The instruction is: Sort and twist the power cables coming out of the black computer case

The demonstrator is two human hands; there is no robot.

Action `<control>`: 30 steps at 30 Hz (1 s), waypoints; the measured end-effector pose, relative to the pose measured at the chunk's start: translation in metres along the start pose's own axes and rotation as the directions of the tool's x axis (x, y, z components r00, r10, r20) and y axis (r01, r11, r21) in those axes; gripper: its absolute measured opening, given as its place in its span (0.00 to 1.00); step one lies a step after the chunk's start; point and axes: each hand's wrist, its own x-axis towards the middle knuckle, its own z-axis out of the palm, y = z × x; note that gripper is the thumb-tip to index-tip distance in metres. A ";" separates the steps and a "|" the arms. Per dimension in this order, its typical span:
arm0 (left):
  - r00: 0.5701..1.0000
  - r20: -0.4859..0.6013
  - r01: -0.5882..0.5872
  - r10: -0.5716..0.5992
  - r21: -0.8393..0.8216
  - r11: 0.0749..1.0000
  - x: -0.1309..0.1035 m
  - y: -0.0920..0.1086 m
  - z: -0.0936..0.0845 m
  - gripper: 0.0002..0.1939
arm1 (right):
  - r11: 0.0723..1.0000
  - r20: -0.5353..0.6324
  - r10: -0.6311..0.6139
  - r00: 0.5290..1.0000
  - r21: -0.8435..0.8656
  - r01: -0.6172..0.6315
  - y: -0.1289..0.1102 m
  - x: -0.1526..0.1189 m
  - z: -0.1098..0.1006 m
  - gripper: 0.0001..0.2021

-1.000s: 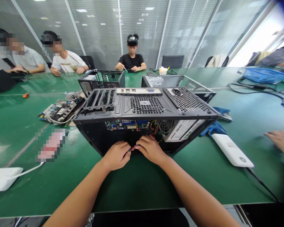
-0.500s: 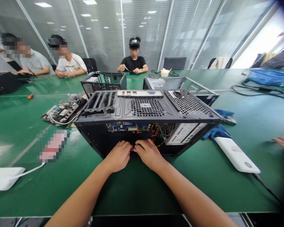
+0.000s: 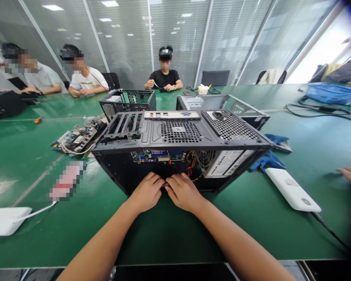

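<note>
From here I can see the long green worktop (image 3: 90, 230) running under everything. On it, right in front of the seated worker, stands a black computer case (image 3: 175, 142), its ported back panel turned upward and its near side open. Two more opened cases, a left one (image 3: 128, 102) and a right one (image 3: 222, 102), sit just behind it. Inside the big one, the labelled power supply (image 3: 226, 164) fills the right end. The left hand (image 3: 148, 193) and right hand (image 3: 183, 192) come close together at that open side, fingers curled and pinching a short, mostly hidden reddish cable (image 3: 165, 185) between them.
</note>
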 end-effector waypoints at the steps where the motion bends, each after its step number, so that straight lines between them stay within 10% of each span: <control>1: 1.000 0.006 0.002 -0.002 -0.013 1.000 0.000 0.000 0.000 0.09 | 1.000 0.003 -0.009 1.000 0.011 0.009 0.001 0.000 -0.001 0.10; 30: 0.998 0.064 0.018 -0.015 -0.051 0.999 0.000 0.006 -0.007 0.06 | 0.992 0.011 -0.070 0.997 0.108 0.069 0.012 -0.004 0.000 0.12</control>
